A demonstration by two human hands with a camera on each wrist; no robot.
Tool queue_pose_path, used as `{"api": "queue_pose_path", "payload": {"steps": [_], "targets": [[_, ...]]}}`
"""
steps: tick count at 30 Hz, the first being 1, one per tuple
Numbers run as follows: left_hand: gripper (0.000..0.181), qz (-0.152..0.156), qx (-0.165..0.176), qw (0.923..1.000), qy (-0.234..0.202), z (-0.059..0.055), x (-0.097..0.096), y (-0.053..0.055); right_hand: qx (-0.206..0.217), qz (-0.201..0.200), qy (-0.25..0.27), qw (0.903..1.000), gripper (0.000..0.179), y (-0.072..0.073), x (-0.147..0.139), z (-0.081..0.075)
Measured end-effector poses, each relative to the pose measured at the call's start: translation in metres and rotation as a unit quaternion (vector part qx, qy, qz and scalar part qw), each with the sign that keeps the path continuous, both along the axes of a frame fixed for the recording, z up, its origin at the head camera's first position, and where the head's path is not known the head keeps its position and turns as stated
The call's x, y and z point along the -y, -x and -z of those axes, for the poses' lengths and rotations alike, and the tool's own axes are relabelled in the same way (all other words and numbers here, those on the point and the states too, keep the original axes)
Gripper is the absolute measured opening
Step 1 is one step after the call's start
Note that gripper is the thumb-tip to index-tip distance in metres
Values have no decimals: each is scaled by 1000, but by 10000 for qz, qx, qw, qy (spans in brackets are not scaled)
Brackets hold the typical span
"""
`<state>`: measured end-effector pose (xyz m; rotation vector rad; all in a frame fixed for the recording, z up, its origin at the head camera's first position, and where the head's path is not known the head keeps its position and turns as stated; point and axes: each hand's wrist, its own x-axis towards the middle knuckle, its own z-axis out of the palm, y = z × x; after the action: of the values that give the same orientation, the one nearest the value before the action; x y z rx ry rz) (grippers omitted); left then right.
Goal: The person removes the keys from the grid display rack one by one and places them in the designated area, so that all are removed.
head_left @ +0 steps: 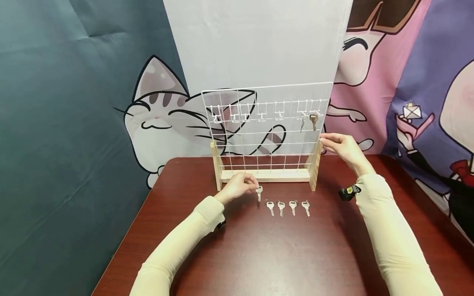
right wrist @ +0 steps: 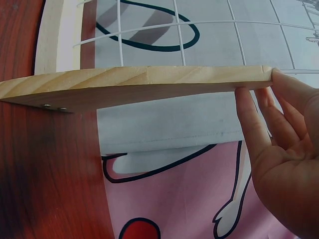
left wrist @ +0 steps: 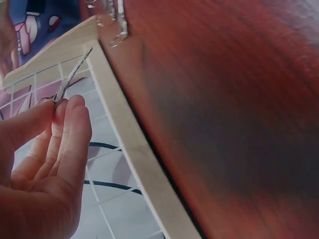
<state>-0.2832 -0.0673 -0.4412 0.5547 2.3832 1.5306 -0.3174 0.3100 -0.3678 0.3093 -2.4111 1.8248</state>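
Between the thumb and fingers of my left hand [head_left: 240, 187] a silver key [head_left: 259, 193] is pinched, its blade pointing down just above the table. In the left wrist view the key [left wrist: 72, 77] sticks out edge-on from the fingertips. My right hand [head_left: 346, 150] holds the upper end of the right wooden post [head_left: 315, 166] of a white wire rack [head_left: 255, 144]; in the right wrist view thumb and fingers touch both sides of the post [right wrist: 149, 75]. A brass-coloured key [head_left: 314, 119] and a thin-looking key [head_left: 302, 123] hang on the rack's right hooks.
Several silver keys [head_left: 281, 208] lie in a row on the dark red table [head_left: 266, 255], in front of the rack. White hooks [head_left: 261, 116] line the upper wires. Behind stands a cartoon-printed cloth [head_left: 259, 45]. The rack's wooden base bar [head_left: 266, 176] joins both posts.
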Motion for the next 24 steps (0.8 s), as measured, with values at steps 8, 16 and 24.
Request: {"api": "queue_pose_path", "payload": {"steps": [8,16,24], "targets": [[4,216,177,9989,365,12,1,-2,86,-14,-66,9999,49,5,2,0],[5,216,31,9973,704,17,0,3,-23,34,-17,10000,48,9,0,-3],[5,354,-35,9928,1145,28,-3,0,5,33,-15,10000,49,4,0,0]]}}
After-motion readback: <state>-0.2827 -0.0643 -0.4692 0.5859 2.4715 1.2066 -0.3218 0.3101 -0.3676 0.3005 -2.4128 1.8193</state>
